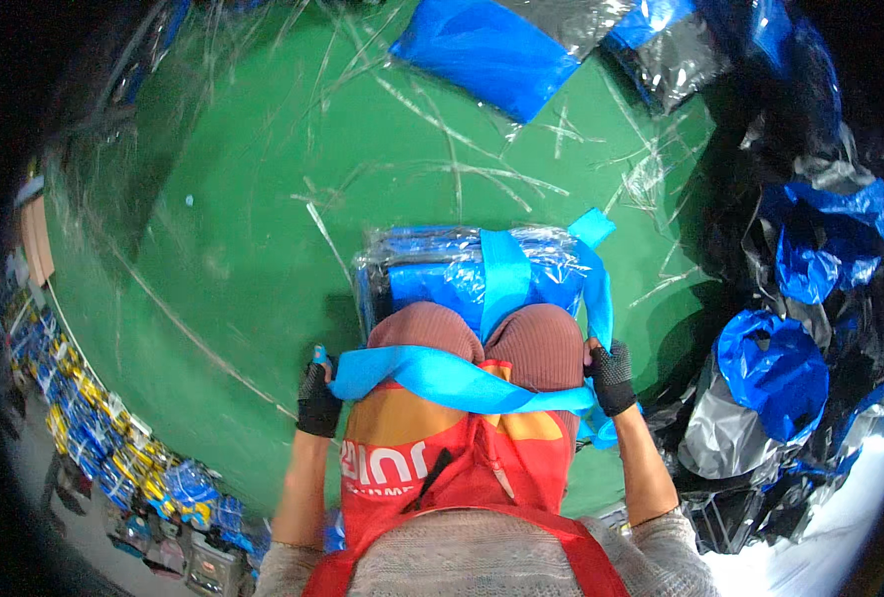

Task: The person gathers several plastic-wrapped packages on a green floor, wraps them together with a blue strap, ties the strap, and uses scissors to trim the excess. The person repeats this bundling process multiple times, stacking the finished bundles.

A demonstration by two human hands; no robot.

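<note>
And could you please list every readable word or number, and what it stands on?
Red cloth apron: large white lettering, smaller white lettering below; I won't copy it.
Light-blue flat strap: none visible.
Blue-and-yellow heap, lower left: any print too small, blurred to read.

Curled hands (613,380) beside bent knees (424,330)

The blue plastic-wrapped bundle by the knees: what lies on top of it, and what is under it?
A light-blue strap crosses the top of the bundle. Green floor shows beyond it, but directly underneath is covered; the knees also hide its near part.
</note>
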